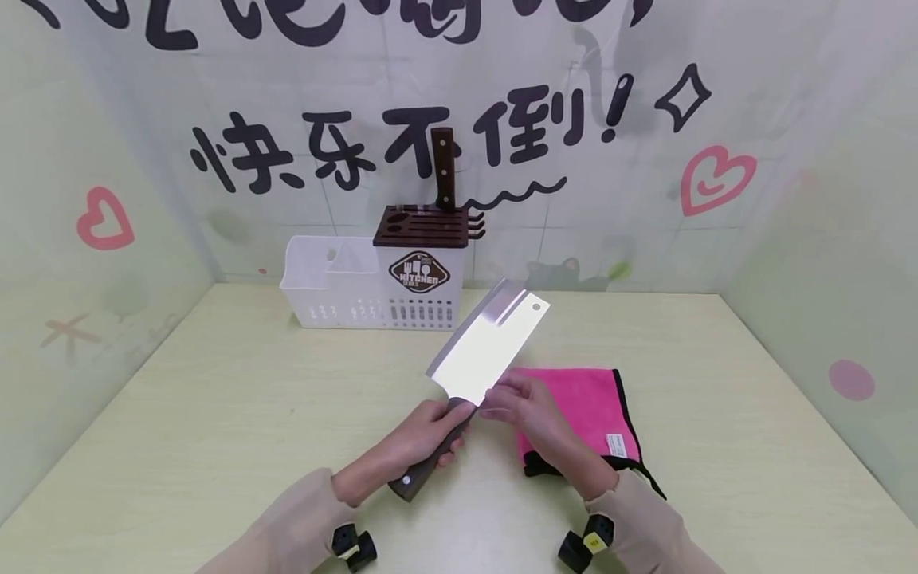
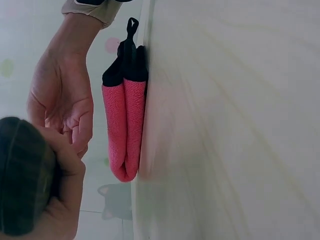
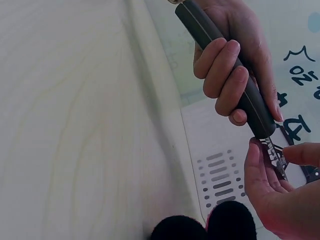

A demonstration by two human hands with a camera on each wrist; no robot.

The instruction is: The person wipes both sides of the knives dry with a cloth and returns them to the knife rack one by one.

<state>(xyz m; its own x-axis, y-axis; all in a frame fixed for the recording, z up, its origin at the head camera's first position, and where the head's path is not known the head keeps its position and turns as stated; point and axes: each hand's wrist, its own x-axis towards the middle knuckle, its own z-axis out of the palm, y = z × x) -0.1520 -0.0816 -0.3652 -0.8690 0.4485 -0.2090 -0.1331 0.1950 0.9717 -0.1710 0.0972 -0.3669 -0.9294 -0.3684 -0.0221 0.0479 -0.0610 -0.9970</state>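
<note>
**Cleaver (image 1: pixel 476 351) aloft, pink cloth (image 1: pixel 584 406) untouched!**

And here, from the left, stands the white holder (image 1: pixel 337 307) at the back of the bench (image 1: pixel 215 414), a brown-handled knife (image 1: pixel 444 167) upright in its slotted top. In front of the holder and to its right, up off the bench: the cleaver, blade angled away! I'd call this mid-job: the cleaver is out and in hand, not yet put down. On to the hands! Left hand (image 1: pixel 430 434), fingers wrapped round the dark handle (image 1: pixel 429 466). Right hand (image 1: pixel 531 410), farther right of the holder: fingers bent, a narrow gap, set either side of the blade by the handle; whether they truly pinch it, can't tell. Last, forward and right of the holder, the cloth lies folded on the bench, in neither hand.
</note>
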